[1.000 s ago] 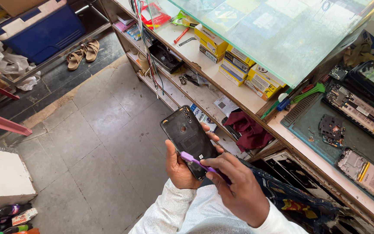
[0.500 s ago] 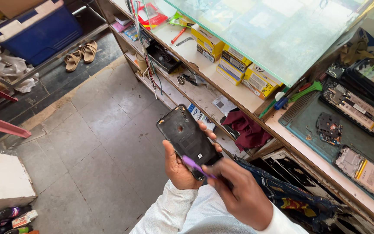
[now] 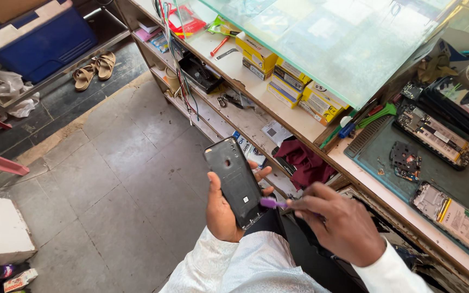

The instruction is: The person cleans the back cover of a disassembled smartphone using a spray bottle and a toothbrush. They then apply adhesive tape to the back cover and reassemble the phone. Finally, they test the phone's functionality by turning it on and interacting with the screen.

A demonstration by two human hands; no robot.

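Observation:
My left hand (image 3: 222,209) grips a dark phone back cover (image 3: 234,180) from below and holds it upright over my lap, its inner side toward me. My right hand (image 3: 343,228) pinches a small purple prying tool (image 3: 270,203). The tool's tip touches the cover's lower right edge. Both wrists wear white sleeves.
To my right, a teal work mat (image 3: 381,146) holds opened phones (image 3: 432,131) and a loose circuit board (image 3: 405,157). A glass counter top (image 3: 321,38) covers yellow boxes (image 3: 278,76) on a shelf. A maroon cloth (image 3: 306,161) lies on the lower shelf. Sandals (image 3: 94,68) and a blue box (image 3: 44,40) sit at the far left on the tiled floor.
My right hand has drawn back to the right, so the purple tool now meets the cover's lower right edge instead of lying across it. The cover stands a little more upright.

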